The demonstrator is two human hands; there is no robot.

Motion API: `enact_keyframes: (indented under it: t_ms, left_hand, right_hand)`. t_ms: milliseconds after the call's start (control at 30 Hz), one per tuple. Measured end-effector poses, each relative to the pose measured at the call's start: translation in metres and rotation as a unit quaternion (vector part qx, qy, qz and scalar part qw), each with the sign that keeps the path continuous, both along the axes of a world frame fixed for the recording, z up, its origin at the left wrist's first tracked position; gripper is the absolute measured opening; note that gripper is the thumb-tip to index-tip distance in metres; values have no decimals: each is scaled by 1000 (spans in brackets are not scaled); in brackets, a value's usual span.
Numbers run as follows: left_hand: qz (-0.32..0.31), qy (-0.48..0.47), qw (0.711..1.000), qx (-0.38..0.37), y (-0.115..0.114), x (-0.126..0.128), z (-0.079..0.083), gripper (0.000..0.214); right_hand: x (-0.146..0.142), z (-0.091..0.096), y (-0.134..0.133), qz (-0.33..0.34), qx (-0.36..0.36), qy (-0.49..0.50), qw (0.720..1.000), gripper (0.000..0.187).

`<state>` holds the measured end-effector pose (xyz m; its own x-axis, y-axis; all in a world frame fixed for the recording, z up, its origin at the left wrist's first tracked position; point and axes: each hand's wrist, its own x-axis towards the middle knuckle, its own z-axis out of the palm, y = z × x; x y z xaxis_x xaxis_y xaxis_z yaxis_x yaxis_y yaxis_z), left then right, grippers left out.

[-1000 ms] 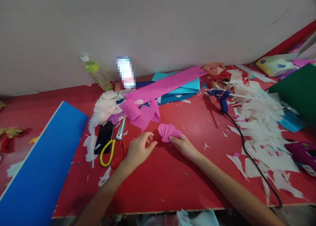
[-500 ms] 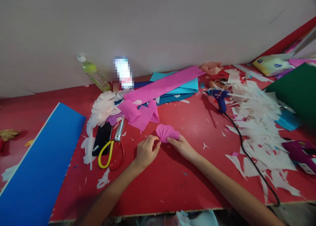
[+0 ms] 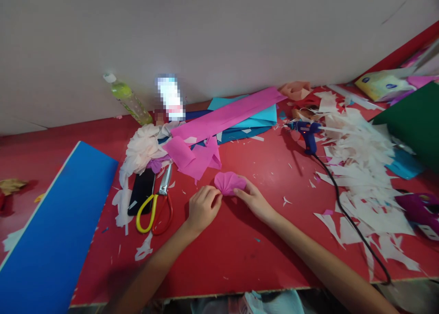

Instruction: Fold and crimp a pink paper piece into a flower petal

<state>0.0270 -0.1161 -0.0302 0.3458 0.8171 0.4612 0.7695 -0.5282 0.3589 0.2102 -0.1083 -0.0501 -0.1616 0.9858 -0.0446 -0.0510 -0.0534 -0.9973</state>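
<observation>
A pleated pink crepe paper petal (image 3: pixel 227 182) is held between my two hands, over the front middle of the red table. My left hand (image 3: pixel 205 209) pinches its gathered lower point between thumb and fingertips. On its right side, my right hand (image 3: pixel 254 199) grips the edge, thumb in front and fingers behind. The folds fan upward from the pinched point. Beyond the hands lie cut pink paper pieces (image 3: pixel 200 161) and a long pink strip (image 3: pixel 229 113). Scissors (image 3: pixel 163 186) with one yellow and one red handle rest left of my left hand, partly over a dark phone (image 3: pixel 141 190).
A blue glue gun (image 3: pixel 307 133) with a black cord stands at right, near heaped white paper scraps (image 3: pixel 363 167). A blue board (image 3: pixel 58 227) lies at left. By the wall are a green-labelled bottle (image 3: pixel 128 101), a lit phone (image 3: pixel 171 97) and a cream paper flower (image 3: pixel 142 149).
The petal has shifted slightly left, and its fan looks a little wider. My right hand has moved slightly up along its edge. The view has turned a little.
</observation>
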Motion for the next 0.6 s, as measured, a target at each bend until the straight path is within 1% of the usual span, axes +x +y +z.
enact_keyframes:
  t_ms: [33,67,100,133,167,200,267,333,400,467,600]
  left_hand:
    - [8,13,1000,-4,0,0,0,7]
    - [14,29,999,-9,1,-1,-1,7]
    - [19,45,999,-15,1,-1,-1,7]
    - [22,59,998,-20,2,-1,-1,7]
    - [22,70,997,-25,2,-1,-1,6]
    - [20,79,996,-29,2,-1,-1,5]
    - [20,89,995,-30,2,-1,1,5]
    - [23,92,995,-29,2,-1,2,5]
    - [27,89,995,-28,1,0,3,5]
    - [27,85,996,-30,1,0,3,5]
    - [25,85,996,-31,1,1,2,4]
  right_hand:
    - [1,0,0,-41,38,-32,998,33]
    - [3,0,-1,-83,82,-76,990,37]
    - [5,1,-2,-115,130,-131,976,36]
    - [7,2,-2,-127,178,-189,957,30]
    - [8,3,-2,-118,223,-246,936,22]
    - [9,5,-3,-92,262,-297,913,16]
    - [8,6,-2,-18,320,-374,870,12]
    - [6,6,-1,36,346,-423,837,13]
    - [4,5,0,59,347,-452,820,12]
    - [3,3,1,67,336,-468,815,12]
    - [3,2,1,74,319,-474,818,12]
